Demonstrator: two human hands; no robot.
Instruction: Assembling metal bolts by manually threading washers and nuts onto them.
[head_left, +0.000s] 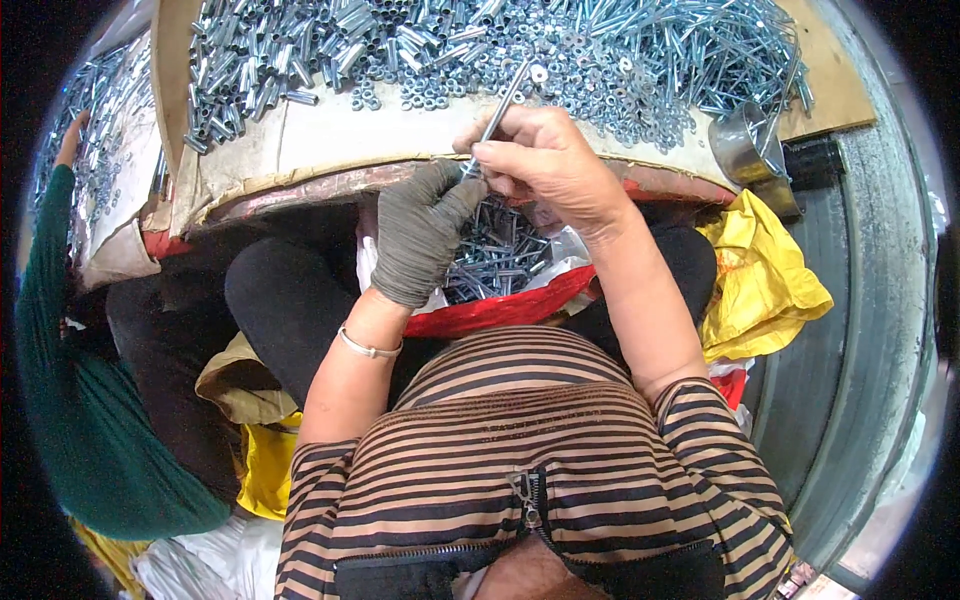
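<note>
A long, thin metal bolt [507,100] slants up between my hands, over the near edge of the work table. My left hand [415,235], in a grey glove, is closed around its lower end. With thumb and fingers my bare right hand [555,170] pinches the shaft just above. What sits at the bolt's lower end is hidden by my fingers. Below my hands, a red-rimmed white bag [510,308] in my lap holds many metal fasteners [495,255]. Ahead on the table lie heaps of metal sleeves [340,55], nuts [425,95], washers [610,75] and long bolts [715,45].
A metal cup-like container [740,145] stands at the table's right end. Yellow sacking [765,285] hangs beside my right leg. At far left a co-worker's green sleeve [50,225] reaches to another pile of metal parts [115,110]. A wooden divider [170,80] separates the piles.
</note>
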